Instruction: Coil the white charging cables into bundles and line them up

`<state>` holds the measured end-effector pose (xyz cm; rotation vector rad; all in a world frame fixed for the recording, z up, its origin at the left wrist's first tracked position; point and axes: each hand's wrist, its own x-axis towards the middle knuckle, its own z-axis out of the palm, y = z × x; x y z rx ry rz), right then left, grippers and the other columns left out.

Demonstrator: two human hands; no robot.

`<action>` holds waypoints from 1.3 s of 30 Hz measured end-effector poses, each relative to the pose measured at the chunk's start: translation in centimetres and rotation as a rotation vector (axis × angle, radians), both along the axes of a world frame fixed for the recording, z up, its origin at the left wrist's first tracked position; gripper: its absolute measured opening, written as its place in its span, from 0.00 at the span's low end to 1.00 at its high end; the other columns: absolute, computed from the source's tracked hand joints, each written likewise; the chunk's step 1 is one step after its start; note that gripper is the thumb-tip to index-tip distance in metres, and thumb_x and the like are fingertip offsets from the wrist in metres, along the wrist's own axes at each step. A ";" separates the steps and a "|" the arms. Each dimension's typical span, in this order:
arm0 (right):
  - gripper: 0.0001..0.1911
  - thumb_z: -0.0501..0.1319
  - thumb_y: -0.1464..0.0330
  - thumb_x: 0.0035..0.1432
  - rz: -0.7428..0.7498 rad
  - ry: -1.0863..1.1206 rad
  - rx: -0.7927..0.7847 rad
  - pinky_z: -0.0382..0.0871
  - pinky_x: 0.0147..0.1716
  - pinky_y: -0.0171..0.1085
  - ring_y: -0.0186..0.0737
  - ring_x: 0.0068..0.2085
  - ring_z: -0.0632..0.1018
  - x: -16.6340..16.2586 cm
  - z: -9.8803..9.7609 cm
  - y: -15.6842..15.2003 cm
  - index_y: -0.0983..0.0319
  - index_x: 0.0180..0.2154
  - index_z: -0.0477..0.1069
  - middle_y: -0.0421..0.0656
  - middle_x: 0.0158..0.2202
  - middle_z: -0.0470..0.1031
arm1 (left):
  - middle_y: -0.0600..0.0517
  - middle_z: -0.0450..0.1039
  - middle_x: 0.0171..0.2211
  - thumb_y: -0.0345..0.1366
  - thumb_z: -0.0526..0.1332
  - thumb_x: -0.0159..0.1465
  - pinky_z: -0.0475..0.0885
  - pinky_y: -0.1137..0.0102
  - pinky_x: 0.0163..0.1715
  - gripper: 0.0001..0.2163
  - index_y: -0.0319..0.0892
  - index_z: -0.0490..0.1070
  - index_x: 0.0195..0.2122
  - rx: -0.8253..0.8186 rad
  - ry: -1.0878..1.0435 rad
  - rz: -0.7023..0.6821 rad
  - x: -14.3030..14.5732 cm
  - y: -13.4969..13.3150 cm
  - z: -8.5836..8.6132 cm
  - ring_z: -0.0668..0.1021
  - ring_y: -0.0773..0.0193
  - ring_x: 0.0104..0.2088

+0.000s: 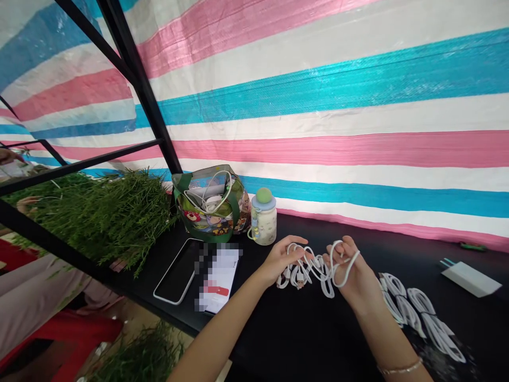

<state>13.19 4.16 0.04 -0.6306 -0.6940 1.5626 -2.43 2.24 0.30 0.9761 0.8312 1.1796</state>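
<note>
A white charging cable [318, 268] stretches in loose loops between my two hands, above the black table. My left hand [283, 260] is closed on its left part, thumb and fingers together. My right hand [350, 268] has curled fingers with a loop of the cable round them. Under and behind my left hand lie more white cables [301, 277] with plugs; where one ends and another begins I cannot tell. Right of my right wrist are several bundled white cables [431, 321], folded lengthwise and side by side.
A white power adapter [471, 278] lies at the right. Left of my hands stand a pale bottle [264, 220] and a patterned bag [210, 215] with white cords. Two phones, one dark [178, 273] and one lit [222, 276], lie before them. Green cuttings [119, 212] pile beyond the black frame [139, 79].
</note>
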 end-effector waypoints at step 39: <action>0.12 0.71 0.57 0.36 -0.279 -0.980 0.331 0.68 0.30 0.36 0.38 0.29 0.73 2.0 2.6 -3.2 0.57 0.21 0.75 0.41 0.24 0.74 | 0.56 0.69 0.19 0.44 0.64 0.53 0.59 0.72 0.23 0.11 0.43 0.68 0.24 0.299 0.168 0.361 0.4 -0.3 0.5 0.65 0.69 0.20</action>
